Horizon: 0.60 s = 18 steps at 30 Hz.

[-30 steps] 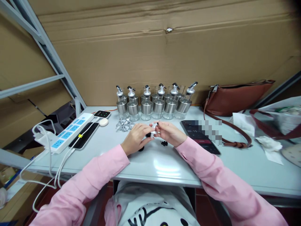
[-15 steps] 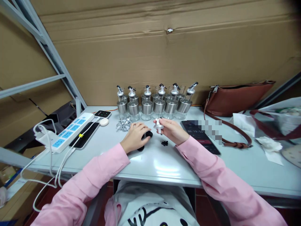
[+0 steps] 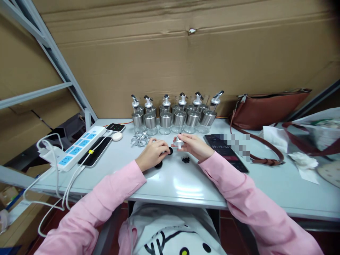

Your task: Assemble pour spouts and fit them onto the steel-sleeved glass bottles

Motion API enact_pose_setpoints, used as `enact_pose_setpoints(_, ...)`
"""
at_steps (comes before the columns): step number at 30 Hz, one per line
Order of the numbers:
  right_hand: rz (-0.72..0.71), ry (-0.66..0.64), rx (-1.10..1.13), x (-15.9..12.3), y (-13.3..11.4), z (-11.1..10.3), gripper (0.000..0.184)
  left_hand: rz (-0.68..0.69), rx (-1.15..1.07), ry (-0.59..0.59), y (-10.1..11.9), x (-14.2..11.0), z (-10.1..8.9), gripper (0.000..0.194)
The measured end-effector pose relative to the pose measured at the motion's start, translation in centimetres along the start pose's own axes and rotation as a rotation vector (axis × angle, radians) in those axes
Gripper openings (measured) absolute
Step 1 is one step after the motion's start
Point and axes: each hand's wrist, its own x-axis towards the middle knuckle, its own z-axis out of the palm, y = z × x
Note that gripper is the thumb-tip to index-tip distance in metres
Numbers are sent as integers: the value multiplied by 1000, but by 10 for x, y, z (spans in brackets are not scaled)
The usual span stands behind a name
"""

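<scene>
At the near side, pink sleeves reach in over a pale tabletop. Close to the left wrist lies a black disc, partly hidden by the left hand. That hand's fingers are curled, their tips at a second round black piece; I cannot tell whether they grip it. A small cluster of black bits lies below the right hand, whose fingers are pinched around a silvery pourer top, held upright just beside the left hand. To the left, a dark phone lies beside a white power strip; to the right is a larger dark tablet, its screen partly blurred out. Beyond the left hand sits a heap of silvery parts. Farther back stands a row of glass bottles with metal sleeves, the front ones topped with pourers. A brown bag rests right of them, and cardboard rises behind.
</scene>
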Motion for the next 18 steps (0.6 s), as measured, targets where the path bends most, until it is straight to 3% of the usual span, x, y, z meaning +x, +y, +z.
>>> enact_pose_setpoints(4, -22, -14, -32, -2, -1, 1, 26, 14, -21, 6, -1, 0, 1, 14)
enact_pose_setpoints(9, -65, -8, -80, -3, -1, 0, 29, 58, -57, 109, 0, 0, 4, 13)
enact_pose_setpoints(16, -118, -25, -33, -4, -1, 4, 37, 40, -7, 483, 5, 1, -3, 8)
enact_pose_setpoints(18, -152, -56, -31, -6, -2, 6, 37, 30, -10, 529, 5, 1, -5, 8)
